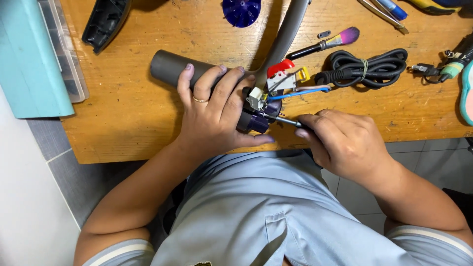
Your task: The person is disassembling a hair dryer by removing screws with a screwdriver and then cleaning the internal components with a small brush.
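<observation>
Grey handle assembly (pixel 170 68) — a dark grey tube with a purple fitting (pixel 253 120) and exposed switch parts at its near end, lying at the front edge of the wooden table (pixel 133 118).

Head view:
- Long axis runs from far-left to near-right, the tube end pointing away left, the opened end toward the person.
- Left hand (pixel 214 116) wraps over the tube, fingers curled around it, thumb stretched along the underside toward the purple fitting. Ring on one finger.
- Right hand (pixel 345 143) closed around a slim screwdriver (pixel 286 121); only the metal shaft shows, its tip touching the purple fitting from the right. The work lies just left of this hand (the left hand is the one actually on it).
- Red trigger piece (pixel 280 68), white switch block (pixel 255 98), blue wire (pixel 300 92) stand out of the opened end.
- Farther back: coiled black power cord (pixel 369 66) tied with a band, right of centre; a small brush (pixel 327 43) with pink-purple bristles; purple finned disc (pixel 241 11) at the top edge; black curved shell (pixel 104 22) top left.
- Teal box (pixel 29 59) with a clear compartment tray beside it, far left. No readable labels.
</observation>
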